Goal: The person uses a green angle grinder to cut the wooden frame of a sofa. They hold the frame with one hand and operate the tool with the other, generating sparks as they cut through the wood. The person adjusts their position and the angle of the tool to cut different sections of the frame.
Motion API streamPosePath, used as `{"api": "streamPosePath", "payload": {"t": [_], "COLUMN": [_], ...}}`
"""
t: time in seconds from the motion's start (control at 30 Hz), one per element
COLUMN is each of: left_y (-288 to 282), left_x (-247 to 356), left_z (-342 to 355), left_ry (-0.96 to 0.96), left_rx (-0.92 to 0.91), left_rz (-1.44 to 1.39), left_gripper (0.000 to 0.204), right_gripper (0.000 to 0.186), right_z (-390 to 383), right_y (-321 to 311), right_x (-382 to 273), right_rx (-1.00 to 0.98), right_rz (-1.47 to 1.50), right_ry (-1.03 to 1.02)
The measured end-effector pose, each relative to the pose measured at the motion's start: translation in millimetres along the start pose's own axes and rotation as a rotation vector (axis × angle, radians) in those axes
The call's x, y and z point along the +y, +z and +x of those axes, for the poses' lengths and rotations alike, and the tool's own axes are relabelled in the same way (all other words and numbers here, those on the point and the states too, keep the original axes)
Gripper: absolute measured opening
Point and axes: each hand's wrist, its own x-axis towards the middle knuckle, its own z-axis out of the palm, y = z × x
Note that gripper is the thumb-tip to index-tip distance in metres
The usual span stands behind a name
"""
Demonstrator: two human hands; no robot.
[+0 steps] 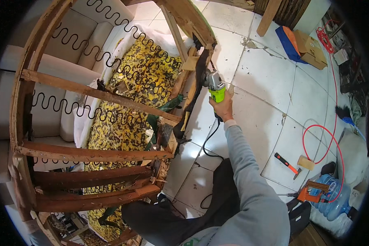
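My right hand (222, 107) is closed around the green body of an angle grinder (217, 93). The grinder's metal head is right beside the frame's edge, by a strip of black fabric (200, 74); whether the disc touches it I cannot tell. A black cord runs down from the tool. The wooden furniture frame (98, 155) is tilted, with zigzag springs (69, 107) stretched across it. Behind the springs shows yellow-and-black speckled foam (131, 86). Dark green cloth scraps (152, 125) hang on the frame. My left hand is not visible.
On the tiled floor lie a hammer (287, 164), a wood block (306, 162) and an open cardboard box (310, 51). An orange air tool (309, 194) on a red hose (341, 164) rests by a blue water jug (330, 205). A light sofa (65, 37) stands behind the frame.
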Motion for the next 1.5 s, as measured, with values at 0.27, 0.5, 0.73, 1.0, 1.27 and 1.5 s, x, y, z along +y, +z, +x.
{"api": "streamPosePath", "payload": {"t": [0.27, 0.5, 0.73, 1.0, 1.27, 1.5], "left_y": [-3, 0, -4, -3, 8, 3], "left_x": [-25, -19, -29, -11, 10, -18], "left_z": [4, 9, 12, 17, 12, 26], "left_ry": [0.038, -0.026, 0.073, -0.125, -0.113, 0.004], "left_rx": [0.031, 0.003, 0.062, -0.121, -0.073, 0.060], "left_rz": [-0.125, -0.147, -0.041, -0.301, -0.320, -0.044], "left_gripper": [0.088, 0.086, 0.087, 0.082, 0.078, 0.073], "right_gripper": [0.055, 0.056, 0.059, 0.059, 0.060, 0.059], "right_z": [17, -28, -40, -56, -96, -61], "right_y": [10, 5, 7, 9, 18, 19], "right_x": [-2, 1, -3, -10, -5, -13], "right_rx": [0.128, -0.015, 0.030, 0.035, 0.000, 0.072], "right_rz": [-0.062, 0.041, 0.063, -0.016, 0.093, 0.061], "right_ry": [-0.024, 0.100, 0.034, 0.066, 0.044, 0.083]}}
